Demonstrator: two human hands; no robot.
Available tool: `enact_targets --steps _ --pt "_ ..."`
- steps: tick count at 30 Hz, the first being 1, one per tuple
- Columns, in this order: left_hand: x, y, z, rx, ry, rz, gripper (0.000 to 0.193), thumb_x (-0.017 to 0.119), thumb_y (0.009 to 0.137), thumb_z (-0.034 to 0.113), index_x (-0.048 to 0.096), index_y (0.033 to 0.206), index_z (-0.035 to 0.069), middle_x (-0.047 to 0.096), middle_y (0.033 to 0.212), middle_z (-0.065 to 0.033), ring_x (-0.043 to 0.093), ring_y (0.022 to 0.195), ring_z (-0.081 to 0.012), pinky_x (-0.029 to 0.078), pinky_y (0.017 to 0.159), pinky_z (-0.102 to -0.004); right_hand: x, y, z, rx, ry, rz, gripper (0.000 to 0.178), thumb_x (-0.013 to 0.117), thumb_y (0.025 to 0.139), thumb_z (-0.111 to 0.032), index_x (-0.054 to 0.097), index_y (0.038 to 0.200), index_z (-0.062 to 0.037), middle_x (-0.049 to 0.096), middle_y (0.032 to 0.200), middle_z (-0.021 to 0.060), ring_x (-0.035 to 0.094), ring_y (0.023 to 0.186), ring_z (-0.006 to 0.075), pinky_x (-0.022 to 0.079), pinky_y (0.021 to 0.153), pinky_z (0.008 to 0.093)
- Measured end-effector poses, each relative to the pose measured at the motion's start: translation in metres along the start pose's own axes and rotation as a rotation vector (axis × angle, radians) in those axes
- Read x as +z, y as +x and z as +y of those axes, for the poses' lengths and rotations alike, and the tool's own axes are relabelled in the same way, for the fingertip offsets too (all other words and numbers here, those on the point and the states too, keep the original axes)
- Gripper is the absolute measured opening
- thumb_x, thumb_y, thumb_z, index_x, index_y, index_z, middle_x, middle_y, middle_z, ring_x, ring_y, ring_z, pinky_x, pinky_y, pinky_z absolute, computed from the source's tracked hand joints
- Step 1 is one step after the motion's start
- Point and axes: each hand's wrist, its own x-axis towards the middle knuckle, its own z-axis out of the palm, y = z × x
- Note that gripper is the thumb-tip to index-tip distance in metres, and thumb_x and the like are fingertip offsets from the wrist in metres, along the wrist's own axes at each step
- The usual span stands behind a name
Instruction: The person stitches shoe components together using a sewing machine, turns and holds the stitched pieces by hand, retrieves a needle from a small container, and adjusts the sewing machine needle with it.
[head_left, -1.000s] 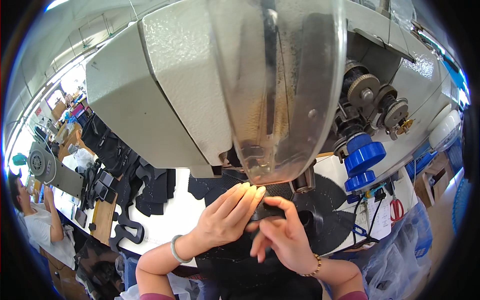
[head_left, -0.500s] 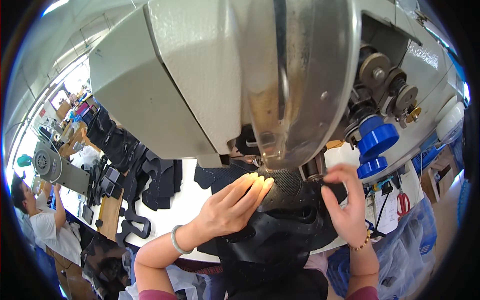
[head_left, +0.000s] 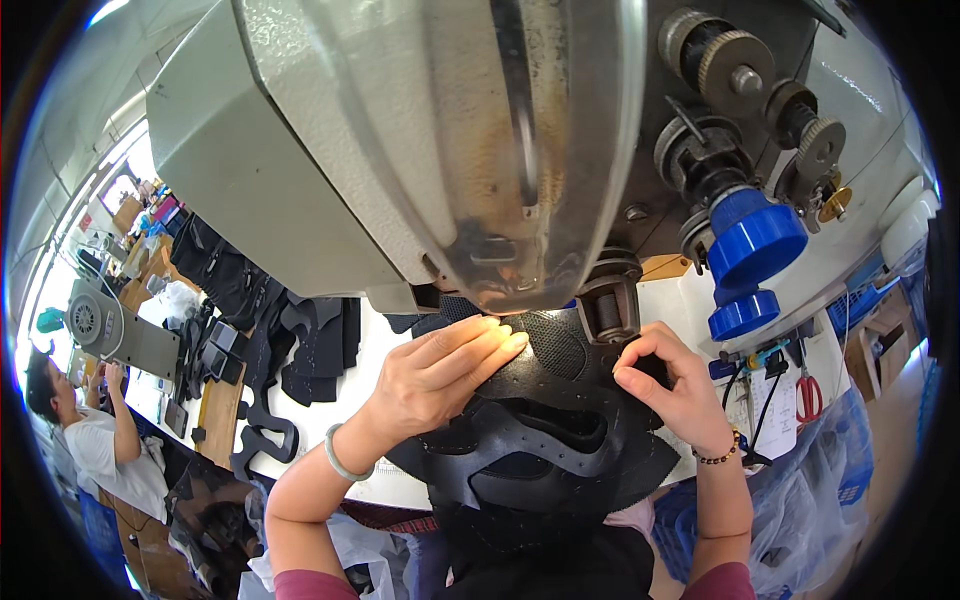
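A black shoe upper (head_left: 560, 463) with a mesh panel and cut-out strips lies under the sewing machine head (head_left: 350, 150), its lower end hanging toward my lap. My left hand (head_left: 440, 375) rests at the left of its mesh part, fingers pressed together on the material close beneath the needle area, which the clear guard and machine head partly hide. Right of the mesh, beside the small metal roller part (head_left: 608, 310), my right hand (head_left: 675, 385) has thumb and forefinger brought together in a pinch. Whatever sits between those fingertips is too small to make out.
Black cut pieces (head_left: 315, 345) are heaped on the white table at left, near a wooden board (head_left: 220, 420). Blue knobs (head_left: 755, 240) jut from the machine's right. Red-handled scissors (head_left: 808, 395) hang beyond my right hand. Another person (head_left: 110, 445) works at far left.
My right thumb and forefinger, apart before, have come together in a pinch. The machine head looks larger and shifted left in the view. My left hand stays on the upper.
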Motion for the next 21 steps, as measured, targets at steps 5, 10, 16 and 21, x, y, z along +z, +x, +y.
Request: enact_targets --steps 5,10,16,21 --pt "0.001 -0.001 0.004 -0.035 -0.029 0.023 0.046 0.059 0.06 0.002 0.063 0.105 0.001 0.059 0.098 -0.0047 0.06 0.095 -0.0206 0.054 0.078 -0.0288 -0.01 -0.003 0.001 0.039 -0.02 -0.115 0.015 0.069 0.075 -0.012 0.058 0.078 -0.0042 0.048 0.084 0.002 0.046 0.082 0.013 0.035 0.078 0.0248" --pt "0.0 -0.008 0.023 -0.359 -0.175 0.05 0.047 0.056 0.059 -0.012 0.064 0.103 0.002 0.06 0.099 -0.0083 0.059 0.097 -0.0245 0.053 0.08 -0.0326 -0.018 0.002 0.008 0.057 0.037 -0.24 0.016 0.074 0.069 -0.01 0.059 0.076 -0.0052 0.047 0.085 0.002 0.045 0.085 0.013 0.034 0.08 0.0258" --pt "0.014 -0.017 0.062 -0.567 -0.284 -0.023 0.015 0.063 0.073 0.007 0.063 0.087 0.001 0.059 0.087 -0.0123 0.055 0.082 -0.0291 0.041 0.076 -0.0348 -0.017 0.005 0.017 0.054 0.002 -0.249 0.018 0.073 0.073 -0.019 0.061 0.077 -0.0073 0.044 0.082 0.0028 0.048 0.095 0.0179 0.034 0.085 0.0273" --pt "0.02 0.013 0.085 -0.554 -0.664 -0.315 0.02 0.06 0.083 0.018 0.063 0.093 0.0 0.06 0.085 -0.0119 0.056 0.086 -0.0276 0.038 0.082 -0.0348 -0.017 0.004 0.016 0.066 -0.014 -0.22 0.014 0.072 0.072 -0.013 0.06 0.074 -0.0061 0.045 0.08 0.0013 0.045 0.085 0.0128 0.031 0.087 0.0269"
